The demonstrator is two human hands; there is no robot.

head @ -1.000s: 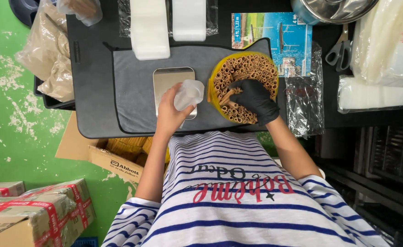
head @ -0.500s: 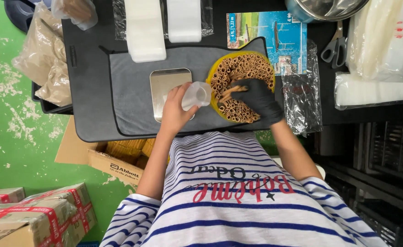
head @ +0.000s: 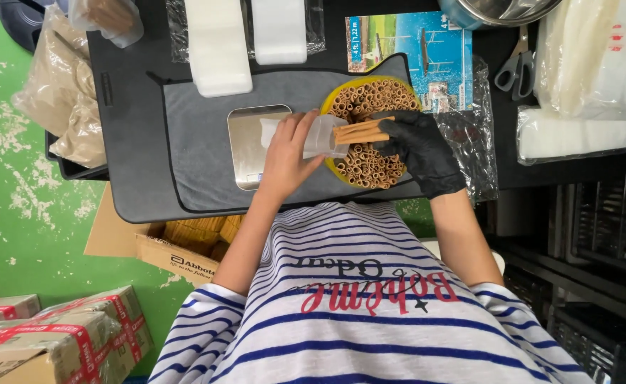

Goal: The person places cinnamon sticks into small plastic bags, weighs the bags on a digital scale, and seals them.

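Note:
My bare left hand (head: 284, 156) holds a small clear plastic bag (head: 321, 135) open above a flat metal scale (head: 247, 146). My right hand (head: 419, 146), in a black glove, grips a few cinnamon sticks (head: 360, 131) whose ends are at the bag's mouth. Just beyond them a yellow bowl (head: 331, 99) is packed with several upright cinnamon sticks. Scale and bowl rest on a grey cloth (head: 199, 156) spread over a black table.
Stacks of white bags (head: 217, 43) lie at the table's far side, scissors (head: 513, 70) and a metal bowl (head: 501, 11) at far right. Brown-filled plastic bags (head: 64, 107) hang at the left edge. Cardboard boxes (head: 57, 341) stand on the green floor.
My right hand has lifted a few cinnamon sticks out of the bowl and brought them left to the bag's mouth. My left hand turned the bag toward them.

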